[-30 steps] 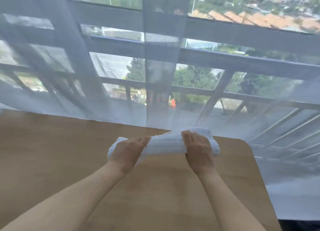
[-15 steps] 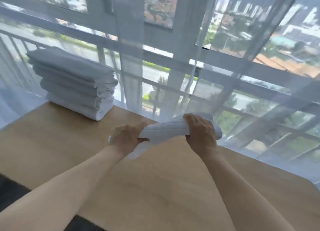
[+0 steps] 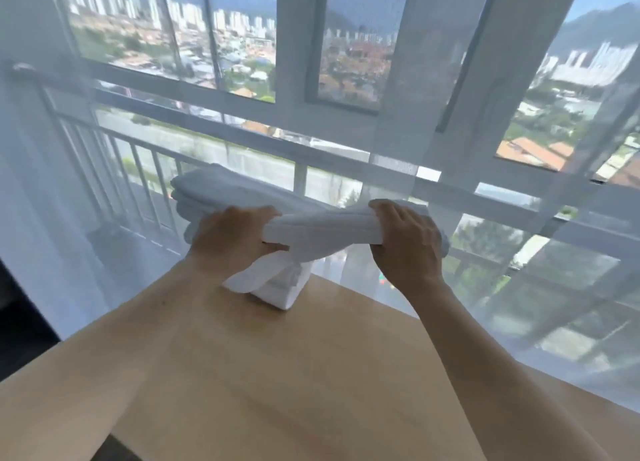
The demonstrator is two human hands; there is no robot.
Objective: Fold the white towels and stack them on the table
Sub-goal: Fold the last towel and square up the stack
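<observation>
Both hands grip a folded white ribbed towel (image 3: 322, 230) in the air, the left hand (image 3: 230, 239) at one end, the right hand (image 3: 405, 242) at the other. It is above a stack of folded white towels (image 3: 221, 190) on the light wooden table (image 3: 311, 374).

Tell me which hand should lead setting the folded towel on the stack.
Left, probably. The left hand grips the folded towel at the end directly in front of the stack on the table. The right hand grips the far end, off to the stack's right, so it follows.
</observation>
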